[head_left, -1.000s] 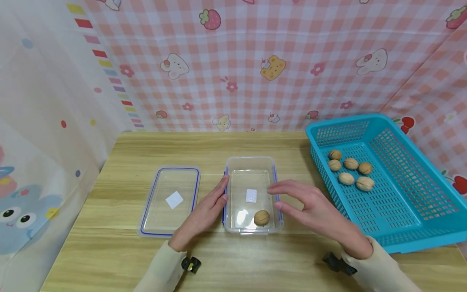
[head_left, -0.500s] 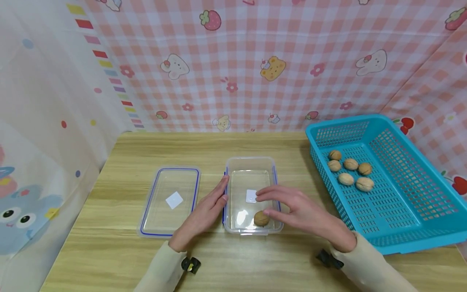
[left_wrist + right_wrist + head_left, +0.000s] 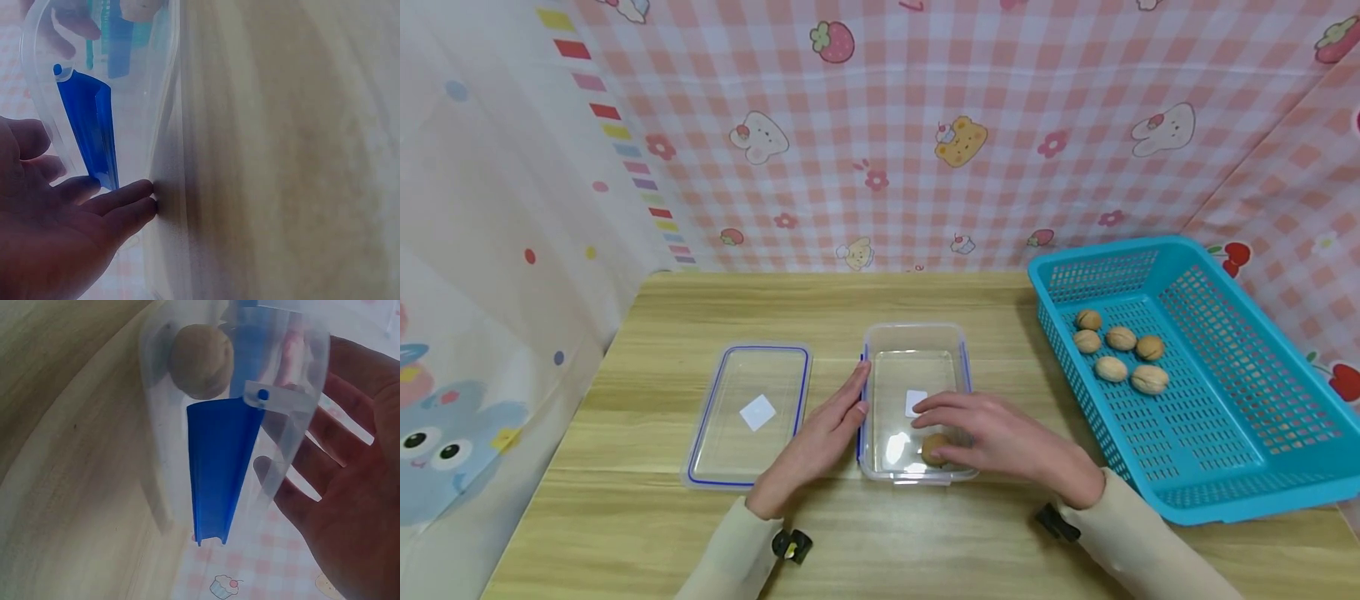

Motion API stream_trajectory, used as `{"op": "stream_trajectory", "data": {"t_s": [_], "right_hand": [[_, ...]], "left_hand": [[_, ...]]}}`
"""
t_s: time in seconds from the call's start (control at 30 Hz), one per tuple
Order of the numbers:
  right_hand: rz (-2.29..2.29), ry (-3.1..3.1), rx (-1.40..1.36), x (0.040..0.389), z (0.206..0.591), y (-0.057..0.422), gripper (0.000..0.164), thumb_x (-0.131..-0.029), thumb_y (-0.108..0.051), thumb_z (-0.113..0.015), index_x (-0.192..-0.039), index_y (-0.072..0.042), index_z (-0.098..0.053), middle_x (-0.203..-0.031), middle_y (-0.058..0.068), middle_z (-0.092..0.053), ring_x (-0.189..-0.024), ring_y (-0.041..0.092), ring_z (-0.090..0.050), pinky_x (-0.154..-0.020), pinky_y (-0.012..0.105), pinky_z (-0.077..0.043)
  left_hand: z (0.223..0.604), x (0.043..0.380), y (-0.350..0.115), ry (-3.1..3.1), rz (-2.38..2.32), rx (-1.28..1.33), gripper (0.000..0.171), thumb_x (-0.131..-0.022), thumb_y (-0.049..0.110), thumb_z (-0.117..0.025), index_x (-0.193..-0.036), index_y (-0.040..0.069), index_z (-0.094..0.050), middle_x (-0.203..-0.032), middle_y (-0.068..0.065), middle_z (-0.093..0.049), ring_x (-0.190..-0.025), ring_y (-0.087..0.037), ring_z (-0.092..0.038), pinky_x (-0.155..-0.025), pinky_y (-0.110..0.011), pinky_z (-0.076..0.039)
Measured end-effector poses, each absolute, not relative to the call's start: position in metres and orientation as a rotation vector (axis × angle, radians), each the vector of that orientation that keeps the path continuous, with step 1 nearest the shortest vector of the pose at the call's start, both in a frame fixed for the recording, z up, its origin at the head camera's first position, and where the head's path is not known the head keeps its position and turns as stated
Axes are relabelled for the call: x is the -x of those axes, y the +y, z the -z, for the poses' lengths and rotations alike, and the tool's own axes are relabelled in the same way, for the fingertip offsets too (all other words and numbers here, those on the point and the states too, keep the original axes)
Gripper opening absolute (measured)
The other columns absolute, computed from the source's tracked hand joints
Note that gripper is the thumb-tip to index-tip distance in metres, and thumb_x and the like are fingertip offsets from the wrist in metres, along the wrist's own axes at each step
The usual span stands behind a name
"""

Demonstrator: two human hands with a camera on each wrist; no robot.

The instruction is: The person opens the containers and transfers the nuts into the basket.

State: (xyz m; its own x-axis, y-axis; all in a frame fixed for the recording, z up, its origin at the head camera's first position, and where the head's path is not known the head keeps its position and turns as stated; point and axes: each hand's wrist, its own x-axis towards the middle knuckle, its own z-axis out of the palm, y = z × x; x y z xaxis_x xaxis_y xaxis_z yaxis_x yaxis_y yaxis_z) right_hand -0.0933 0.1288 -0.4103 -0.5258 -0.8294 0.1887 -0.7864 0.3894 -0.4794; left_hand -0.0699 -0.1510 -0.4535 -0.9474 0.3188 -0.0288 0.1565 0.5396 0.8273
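A clear plastic storage box point(image 3: 895, 375) without its lid stands on the wooden table, with one walnut point(image 3: 931, 450) in its near right corner. My left hand point(image 3: 827, 425) rests along the box's left wall, fingers extended. Its fingertips are at the blue side latch point(image 3: 94, 131) in the left wrist view. Over the right rim reaches my right hand point(image 3: 992, 429), its fingers loosely bent inside the box. The thumb overlaps the walnut in the head view. From the right wrist, the walnut point(image 3: 201, 361) shows through the wall, with a gap between it and the fingers.
The clear lid point(image 3: 730, 433) with a blue seal lies on the table left of the box. At right stands a turquoise basket point(image 3: 1210, 442) with several walnuts point(image 3: 1150, 380). A checked cloth point(image 3: 865, 100) hangs behind the table.
My right hand has moved left and slightly down, from the box's right rim to over the walnut inside. The left hand has stayed against the box.
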Motion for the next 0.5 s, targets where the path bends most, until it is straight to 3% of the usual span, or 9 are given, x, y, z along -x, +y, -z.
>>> {"op": "stream_trajectory", "data": {"t_s": [0.5], "right_hand": [[0.464, 2.581, 1.587, 0.0998, 0.4202, 0.1272, 0.035, -0.092, -0.03, -0.081, -0.123, -0.015, -0.074, -0.135, 0.004, -0.068, -0.119, 0.022, -0.066, -0.1, 0.046, -0.053]], "left_hand": [[0.4531, 0.0696, -0.1517, 2.599, -1.376, -0.42, 0.055, -0.114, 0.026, -0.038, -0.166, 0.018, -0.022, -0.171, -0.001, -0.017, -0.157, -0.023, -0.02, -0.126, -0.045, -0.02]]}}
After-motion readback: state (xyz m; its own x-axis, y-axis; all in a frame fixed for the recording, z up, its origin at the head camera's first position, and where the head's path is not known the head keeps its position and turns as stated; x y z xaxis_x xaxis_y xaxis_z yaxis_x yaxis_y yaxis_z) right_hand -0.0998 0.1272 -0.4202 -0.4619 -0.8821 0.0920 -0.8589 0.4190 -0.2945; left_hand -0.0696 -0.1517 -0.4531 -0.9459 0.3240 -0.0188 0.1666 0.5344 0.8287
